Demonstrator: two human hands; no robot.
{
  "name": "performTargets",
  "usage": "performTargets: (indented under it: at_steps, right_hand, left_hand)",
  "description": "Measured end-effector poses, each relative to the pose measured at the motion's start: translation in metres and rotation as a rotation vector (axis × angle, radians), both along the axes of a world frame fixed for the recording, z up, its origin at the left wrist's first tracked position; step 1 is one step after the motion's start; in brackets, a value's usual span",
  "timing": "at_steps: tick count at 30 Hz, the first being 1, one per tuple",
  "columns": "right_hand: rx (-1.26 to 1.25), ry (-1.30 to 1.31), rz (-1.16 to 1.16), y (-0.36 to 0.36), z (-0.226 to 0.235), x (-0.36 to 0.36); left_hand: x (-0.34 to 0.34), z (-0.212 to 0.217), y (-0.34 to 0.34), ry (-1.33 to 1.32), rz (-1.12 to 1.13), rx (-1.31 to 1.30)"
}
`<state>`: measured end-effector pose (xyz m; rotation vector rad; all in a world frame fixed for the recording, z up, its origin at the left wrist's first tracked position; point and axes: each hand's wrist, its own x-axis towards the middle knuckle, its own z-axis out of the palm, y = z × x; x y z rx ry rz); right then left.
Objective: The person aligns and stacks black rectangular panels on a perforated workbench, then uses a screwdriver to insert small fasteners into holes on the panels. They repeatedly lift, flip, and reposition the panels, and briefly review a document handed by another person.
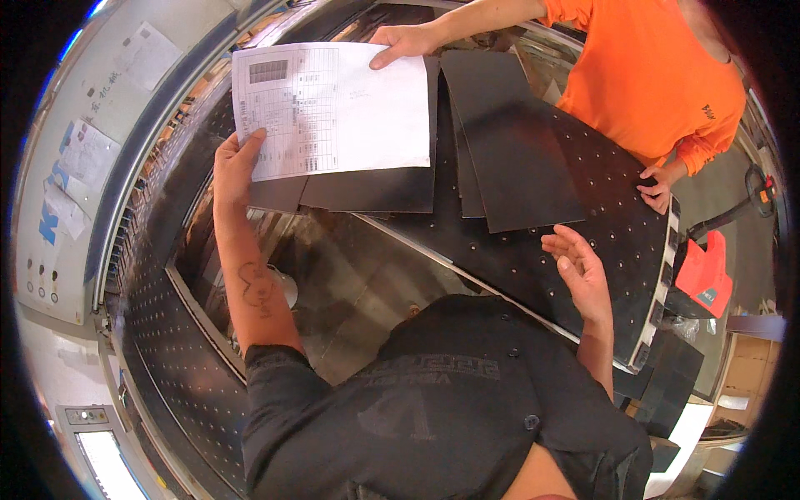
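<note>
My left hand (238, 167) pinches the lower left edge of a white paper sheet (375, 125) printed with a table, thumb on top. A co-worker in an orange top grips the same sheet at its upper edge with one hand (408, 43). My right hand (577, 265) is raised with fingers stretched out and holds nothing; it is just below the near corner of a dark flat panel (521, 150). More dark panels (375, 190) lie partly under the sheet.
The panels rest on a black table (542, 283) dotted with small round studs, edged in pale metal. The co-worker's other hand (658, 190) touches its right end. A red-and-black pallet-truck-like machine (704, 275) stands beyond. At left are a white machine housing (71, 208) and a screen (108, 462).
</note>
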<state>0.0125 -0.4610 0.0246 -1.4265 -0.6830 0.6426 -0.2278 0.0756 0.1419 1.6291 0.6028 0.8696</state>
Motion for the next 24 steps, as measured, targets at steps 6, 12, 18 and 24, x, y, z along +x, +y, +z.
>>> performTargets:
  at_steps: [6,12,18,24]
  right_hand:
    - [0.011,-0.010,-0.015,0.002,-0.003,0.002]
    - [-0.011,-0.001,-0.007,0.002,-0.003,0.004]
    - [-0.010,-0.007,0.015,0.005,-0.001,0.007]
    - [-0.021,-0.016,0.031,0.006,-0.001,0.004]
  left_hand:
    - [-0.014,-0.001,0.010,0.055,0.047,0.009]
    - [-0.021,-0.002,0.010,0.066,0.034,0.016]
    - [-0.028,0.002,0.008,0.075,-0.003,0.024]
    - [-0.037,-0.003,0.009,0.097,0.026,0.024]
